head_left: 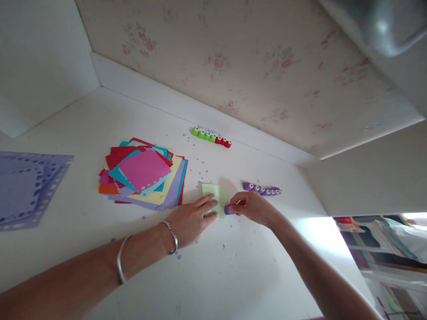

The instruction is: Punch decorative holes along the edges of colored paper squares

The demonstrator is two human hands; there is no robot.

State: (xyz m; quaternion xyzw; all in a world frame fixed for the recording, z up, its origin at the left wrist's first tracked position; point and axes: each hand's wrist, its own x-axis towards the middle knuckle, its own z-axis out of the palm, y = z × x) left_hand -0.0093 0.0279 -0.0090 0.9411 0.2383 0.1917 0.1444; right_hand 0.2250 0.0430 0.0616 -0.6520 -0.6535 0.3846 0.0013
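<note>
The left hand [188, 222] lies palm down with its fingers extended and slightly spread, open, gripping nothing; its fingertips rest on a pale green sheet [210, 190]. The right hand [251, 206] is closed in a pinch on a small purple block [227, 210] at the sheet's right edge. The view is poor there, and the block appears to overlap the edge, though whether paper sits inside it cannot be told.

The sheet lies on the white surface [213, 284], between a pile of coloured paper [143, 169] on the left and a row of purple pieces [262, 190] with eye-like discs on the right. A row of green and red pieces [209, 135] stands at the far side, near the wall. Lilac sheets [16, 191] with holes along their margins lie at far left. Small bluish flecks [179, 257] are scattered around the sheet.

The step in hand is judged to be setting the block against the paper edge while the other hand steadies the sheet. From this position, the next move calls for the sheet kept flat, the block square to the edge, and the left fingertips clear of it.
</note>
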